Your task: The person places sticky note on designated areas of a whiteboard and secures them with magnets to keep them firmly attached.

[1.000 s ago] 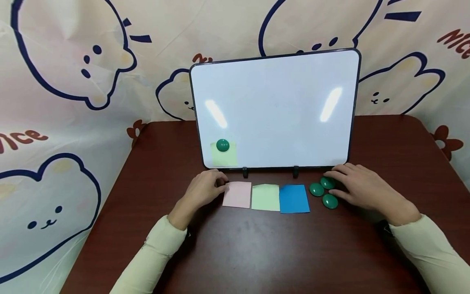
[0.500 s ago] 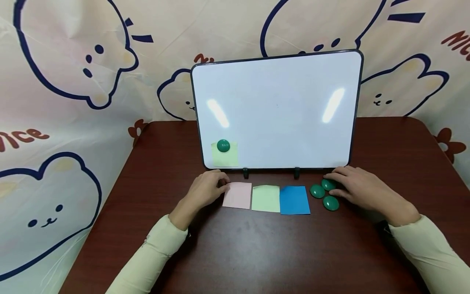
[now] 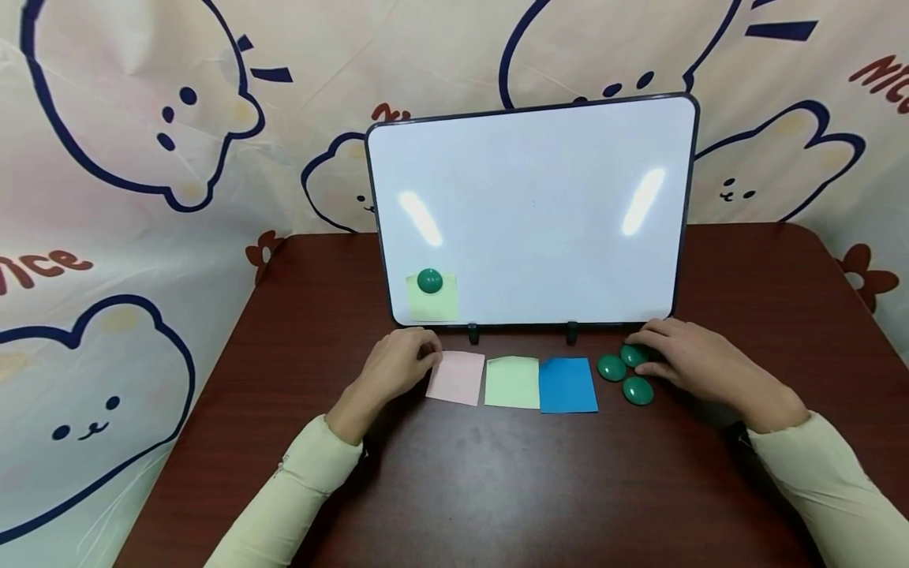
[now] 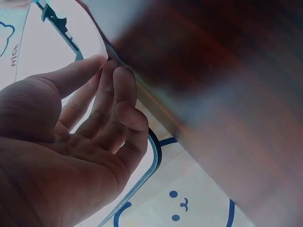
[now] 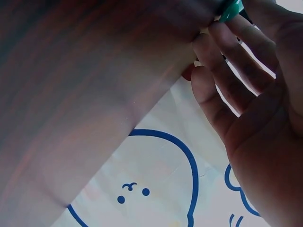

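My left hand (image 3: 399, 363) pinches the upper left corner of a pink sticky note (image 3: 456, 379) between thumb and fingertips; the left wrist view shows the thumb (image 4: 80, 73) pressed against the paper's edge. To the right lie a light green sticky note (image 3: 512, 383) and a blue one (image 3: 568, 386). My right hand (image 3: 692, 359) has thumb and fingers around a round green magnet (image 3: 632, 355), partly hidden by them. Two more green magnets (image 3: 611, 368) (image 3: 637, 390) lie beside it. In the right wrist view only a sliver of green magnet (image 5: 232, 10) shows.
A whiteboard (image 3: 533, 213) stands on black feet (image 3: 473, 334) behind the notes. A green magnet (image 3: 429, 281) holds a light green note (image 3: 433, 308) at its lower left. The dark wooden table (image 3: 483, 489) meets a printed cloth backdrop (image 3: 213, 158).
The pink note has turned slightly and slid a little left under my left hand's pinch. My right hand has stayed at the magnets.
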`<move>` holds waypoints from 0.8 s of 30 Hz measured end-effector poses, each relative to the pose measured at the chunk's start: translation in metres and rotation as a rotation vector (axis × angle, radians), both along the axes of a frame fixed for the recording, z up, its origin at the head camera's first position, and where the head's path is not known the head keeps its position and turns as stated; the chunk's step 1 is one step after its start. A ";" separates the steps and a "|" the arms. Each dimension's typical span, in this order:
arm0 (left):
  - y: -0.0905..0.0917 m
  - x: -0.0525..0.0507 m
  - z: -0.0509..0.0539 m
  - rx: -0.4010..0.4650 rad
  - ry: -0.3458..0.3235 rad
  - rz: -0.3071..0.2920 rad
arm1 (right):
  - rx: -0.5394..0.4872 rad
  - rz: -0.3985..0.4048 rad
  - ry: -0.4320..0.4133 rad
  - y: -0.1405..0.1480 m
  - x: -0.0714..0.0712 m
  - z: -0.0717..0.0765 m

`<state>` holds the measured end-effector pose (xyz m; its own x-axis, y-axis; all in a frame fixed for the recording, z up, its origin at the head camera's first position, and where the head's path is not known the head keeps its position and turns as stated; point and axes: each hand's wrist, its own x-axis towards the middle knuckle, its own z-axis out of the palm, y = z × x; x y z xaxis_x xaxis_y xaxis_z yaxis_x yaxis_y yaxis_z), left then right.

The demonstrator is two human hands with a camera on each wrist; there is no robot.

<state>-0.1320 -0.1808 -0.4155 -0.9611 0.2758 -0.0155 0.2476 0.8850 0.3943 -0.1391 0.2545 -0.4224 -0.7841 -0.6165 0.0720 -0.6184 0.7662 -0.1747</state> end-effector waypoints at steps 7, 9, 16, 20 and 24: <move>-0.001 0.001 -0.001 0.026 0.015 0.016 | -0.010 0.003 -0.018 0.002 0.001 0.000; -0.001 0.001 -0.001 0.035 0.020 0.020 | -0.020 0.009 -0.025 0.002 0.002 0.000; -0.003 0.001 -0.001 0.057 0.045 0.023 | -0.043 0.010 -0.030 0.001 0.005 0.001; -0.003 0.002 0.001 0.078 0.063 0.035 | -0.043 0.001 -0.042 0.000 0.006 0.002; -0.003 0.002 0.002 0.084 0.074 0.038 | -0.037 -0.009 -0.053 0.000 0.006 0.003</move>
<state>-0.1300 -0.1836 -0.4134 -0.9686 0.2364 0.0772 0.2455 0.8587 0.4499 -0.1335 0.2547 -0.4196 -0.7927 -0.6073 0.0527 -0.6009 0.7638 -0.2358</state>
